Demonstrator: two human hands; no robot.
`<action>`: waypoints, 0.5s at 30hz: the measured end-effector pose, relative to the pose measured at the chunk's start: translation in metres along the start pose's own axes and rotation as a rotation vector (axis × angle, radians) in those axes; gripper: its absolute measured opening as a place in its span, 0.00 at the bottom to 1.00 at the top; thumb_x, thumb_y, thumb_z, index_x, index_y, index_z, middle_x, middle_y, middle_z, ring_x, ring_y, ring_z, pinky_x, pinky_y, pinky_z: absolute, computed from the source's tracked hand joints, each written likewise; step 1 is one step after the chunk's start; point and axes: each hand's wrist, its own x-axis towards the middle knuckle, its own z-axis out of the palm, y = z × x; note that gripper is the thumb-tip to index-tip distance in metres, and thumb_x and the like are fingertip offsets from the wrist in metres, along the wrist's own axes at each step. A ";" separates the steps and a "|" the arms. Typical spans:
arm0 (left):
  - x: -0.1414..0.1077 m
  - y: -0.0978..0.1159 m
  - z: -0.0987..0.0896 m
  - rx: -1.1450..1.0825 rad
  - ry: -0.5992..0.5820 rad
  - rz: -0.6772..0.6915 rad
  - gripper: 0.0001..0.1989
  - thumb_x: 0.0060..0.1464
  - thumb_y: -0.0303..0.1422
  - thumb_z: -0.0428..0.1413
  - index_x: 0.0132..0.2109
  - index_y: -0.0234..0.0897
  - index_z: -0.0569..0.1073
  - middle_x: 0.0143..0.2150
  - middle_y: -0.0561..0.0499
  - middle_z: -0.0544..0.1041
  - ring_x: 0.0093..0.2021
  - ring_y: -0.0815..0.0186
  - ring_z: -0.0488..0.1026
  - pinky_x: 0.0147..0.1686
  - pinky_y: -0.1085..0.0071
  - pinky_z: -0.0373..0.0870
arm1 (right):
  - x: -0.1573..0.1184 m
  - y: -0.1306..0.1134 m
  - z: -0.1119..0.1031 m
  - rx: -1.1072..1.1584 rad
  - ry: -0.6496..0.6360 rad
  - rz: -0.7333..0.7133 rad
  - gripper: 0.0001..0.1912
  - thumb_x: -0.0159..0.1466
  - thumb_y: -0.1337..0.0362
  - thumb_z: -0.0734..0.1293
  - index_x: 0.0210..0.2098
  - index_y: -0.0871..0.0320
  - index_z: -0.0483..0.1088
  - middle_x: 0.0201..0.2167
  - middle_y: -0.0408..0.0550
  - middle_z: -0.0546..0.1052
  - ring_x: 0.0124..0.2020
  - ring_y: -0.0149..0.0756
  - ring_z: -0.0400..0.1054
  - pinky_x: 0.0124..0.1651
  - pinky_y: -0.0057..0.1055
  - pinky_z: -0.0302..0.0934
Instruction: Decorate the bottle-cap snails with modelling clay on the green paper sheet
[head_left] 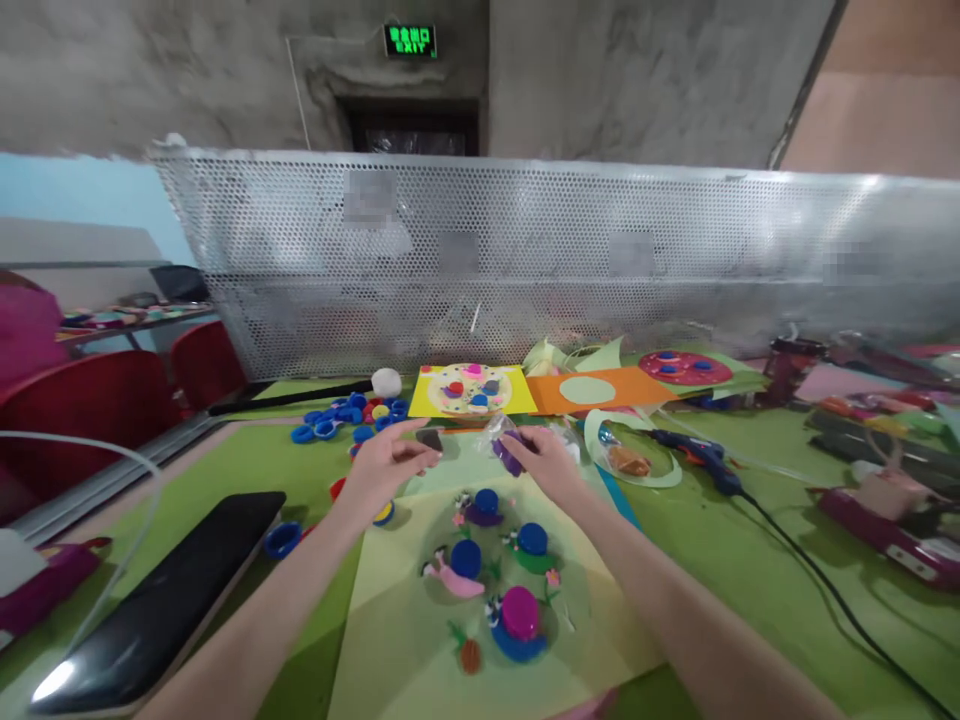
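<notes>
Four cap-shelled snails (520,612): spread across the pale yellow sheet (367,640), near and centre.
Right hand (551,460): clamped by the fingertips on a purple lump (510,453), beyond the snails, beside clear plastic (493,432).
Left hand (391,460): just beside a dark flat piece (430,440); impossible to tell whether gripping it.
Glue gun (701,455): lying to the right on the green tabletop (720,550).

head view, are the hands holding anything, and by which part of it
The right hand pinches a purple piece by its edge on the picture's right. Whether the left hand grips the small dark piece cannot be told.
</notes>
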 end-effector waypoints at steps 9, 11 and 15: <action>-0.003 -0.014 0.004 0.274 -0.102 0.075 0.20 0.49 0.41 0.53 0.48 0.35 0.70 0.24 0.53 0.77 0.25 0.63 0.72 0.26 0.71 0.66 | -0.019 0.021 -0.020 -0.128 -0.064 -0.101 0.16 0.56 0.54 0.60 0.20 0.58 0.63 0.21 0.45 0.68 0.25 0.33 0.60 0.28 0.28 0.53; -0.004 -0.017 0.004 0.329 -0.123 0.068 0.21 0.50 0.40 0.51 0.50 0.37 0.69 0.25 0.53 0.76 0.23 0.65 0.70 0.23 0.72 0.63 | -0.025 0.029 -0.026 -0.138 -0.091 -0.096 0.15 0.57 0.54 0.60 0.22 0.58 0.64 0.21 0.45 0.69 0.25 0.33 0.61 0.28 0.28 0.54; -0.006 -0.019 0.002 0.395 -0.169 0.050 0.23 0.48 0.40 0.55 0.52 0.41 0.69 0.29 0.54 0.76 0.24 0.66 0.68 0.25 0.73 0.61 | -0.025 0.037 -0.031 -0.142 -0.130 -0.087 0.16 0.61 0.54 0.57 0.24 0.58 0.65 0.21 0.45 0.67 0.24 0.33 0.60 0.28 0.28 0.54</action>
